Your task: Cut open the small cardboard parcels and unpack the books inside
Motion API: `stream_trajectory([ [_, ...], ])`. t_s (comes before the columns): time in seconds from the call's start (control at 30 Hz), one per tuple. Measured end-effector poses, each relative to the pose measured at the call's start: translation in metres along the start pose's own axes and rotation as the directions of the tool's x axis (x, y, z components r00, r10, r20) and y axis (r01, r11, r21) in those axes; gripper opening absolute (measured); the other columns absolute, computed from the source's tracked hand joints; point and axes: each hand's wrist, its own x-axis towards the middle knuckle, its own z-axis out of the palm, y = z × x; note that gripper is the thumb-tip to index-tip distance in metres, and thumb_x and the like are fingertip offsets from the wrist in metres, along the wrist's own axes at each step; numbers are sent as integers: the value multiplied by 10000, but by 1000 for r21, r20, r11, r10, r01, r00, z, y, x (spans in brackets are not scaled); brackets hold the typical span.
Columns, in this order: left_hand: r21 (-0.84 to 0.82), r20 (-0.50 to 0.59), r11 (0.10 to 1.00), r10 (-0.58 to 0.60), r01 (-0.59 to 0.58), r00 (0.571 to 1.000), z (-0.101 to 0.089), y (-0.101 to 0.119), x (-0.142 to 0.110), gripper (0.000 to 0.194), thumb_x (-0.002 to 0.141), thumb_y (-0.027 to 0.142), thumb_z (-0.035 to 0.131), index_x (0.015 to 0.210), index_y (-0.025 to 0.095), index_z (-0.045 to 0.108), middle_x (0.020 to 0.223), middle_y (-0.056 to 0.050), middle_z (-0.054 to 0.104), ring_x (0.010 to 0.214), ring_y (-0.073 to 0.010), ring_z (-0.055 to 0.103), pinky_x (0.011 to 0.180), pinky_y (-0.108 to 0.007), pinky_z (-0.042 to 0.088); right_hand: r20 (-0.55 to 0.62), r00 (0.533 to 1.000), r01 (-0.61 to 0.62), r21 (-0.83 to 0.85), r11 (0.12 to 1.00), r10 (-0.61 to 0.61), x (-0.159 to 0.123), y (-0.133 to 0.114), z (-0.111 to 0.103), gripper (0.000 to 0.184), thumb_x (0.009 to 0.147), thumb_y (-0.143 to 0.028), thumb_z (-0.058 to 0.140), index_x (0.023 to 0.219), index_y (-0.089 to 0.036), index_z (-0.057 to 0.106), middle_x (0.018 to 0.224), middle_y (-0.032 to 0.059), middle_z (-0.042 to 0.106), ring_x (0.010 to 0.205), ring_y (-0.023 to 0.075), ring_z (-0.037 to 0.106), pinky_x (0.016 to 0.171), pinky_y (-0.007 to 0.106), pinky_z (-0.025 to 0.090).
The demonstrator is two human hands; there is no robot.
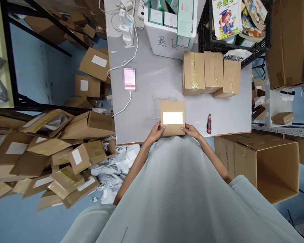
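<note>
A small cardboard box point(172, 105) with a white label on top lies at the front edge of the grey table. My left hand point(156, 131) grips its near left corner, thumb on top and the other fingers partly hidden. At the near right corner, my right hand point(190, 130) holds it the same way. To the right of the box lies a red and black utility knife point(209, 124), apart from both hands. Behind it, several taped cardboard boxes point(194, 73) stand side by side.
At the back are a white bin point(167, 47) of green-and-white boxes and a black crate point(205, 33) of books. A phone point(129, 79) with a white cable lies left. Cardboard boxes point(86, 125) pile up left of the table; a large open carton point(243, 162) stands right.
</note>
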Motion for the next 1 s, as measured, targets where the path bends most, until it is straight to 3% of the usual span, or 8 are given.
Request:
stream_trajectory([
  [0.1, -23, 55, 997, -76, 77, 996, 1, -5, 3, 836, 840, 673, 741, 1480, 143, 652, 1376, -216, 766, 1228, -362, 748, 1103, -550, 603, -2, 1000, 4, -6, 1000, -4, 0, 6, 2, 679, 841, -755, 791, 1233, -204, 848, 1335, 107, 831, 1280, 346, 761, 1178, 544, 574],
  [0.23, 95, -110, 991, -81, 92, 991, -7, 1, 16, 736, 872, 588, 759, 1462, 159, 661, 1497, -238, 675, 1389, -394, 661, 1177, -570, 549, -165, 985, -46, 4, 999, 46, -3, 4, -8, 669, 839, -673, 860, 1321, -210, 820, 1423, 144, 789, 1261, 360, 780, 1175, 563, 579],
  [0.4, 265, -284, 952, 228, -152, 931, -10, 38, 38, 504, 1016, 422, 630, 1492, 258, 646, 1582, -177, 588, 1545, -327, 547, 1295, -516, 471, -369, 929, -6, 33, 999, 18, -13, 1, -32, 698, 866, -681, 839, 1392, -226, 782, 1555, 177, 702, 1288, 342, 771, 1162, 531, 600],
  [0.5, 312, -234, 900, 384, -305, 893, -1, 62, 54, 437, 1045, 361, 596, 1471, 282, 657, 1569, -153, 598, 1551, -307, 543, 1355, -510, 404, -473, 881, 22, 35, 999, -3, -24, 7, -44, 754, 873, -752, 788, 1428, -242, 755, 1578, 180, 676, 1315, 344, 751, 1130, 521, 622],
  [0.63, 327, -130, 866, 439, -379, 889, 22, 86, 86, 452, 1020, 368, 622, 1456, 255, 666, 1556, -164, 611, 1527, -334, 562, 1353, -542, 397, -592, 805, 25, -32, 999, -39, -37, 19, -69, 823, 870, -807, 739, 1472, -244, 723, 1613, 197, 633, 1411, 386, 679, 1159, 567, 593],
  [0.8, 351, -168, 873, 415, -339, 894, 46, 117, 145, 577, 995, 455, 657, 1531, 244, 617, 1583, -175, 620, 1558, -352, 537, 1363, -544, 368, -696, 706, -11, -201, 980, -135, -27, 16, -142, 914, 878, -831, 707, 1537, -199, 669, 1657, 240, 566, 1581, 423, 504, 1292, 617, 453],
  [0.9, 339, -201, 893, 377, -297, 904, 57, 142, 195, 739, 957, 522, 716, 1597, 192, 551, 1652, -221, 574, 1605, -380, 493, 1375, -553, 331, -732, 647, -16, -293, 956, -213, 6, 3, -204, 1015, 881, -827, 714, 1625, -151, 573, 1741, 268, 441, 1670, 433, 359, 1362, 612, 331],
  [1.0, 272, -222, 948, 229, -165, 948, 69, 167, 244, 895, 859, 540, 824, 1600, 143, 516, 1664, -279, 548, 1620, -420, 472, 1357, -554, 347, -784, 585, -49, -289, 956, -207, 54, -11, -264, 1135, 857, -818, 749, 1694, -112, 451, 1793, 303, 311, 1709, 478, 225, 1372, 647, 253],
])
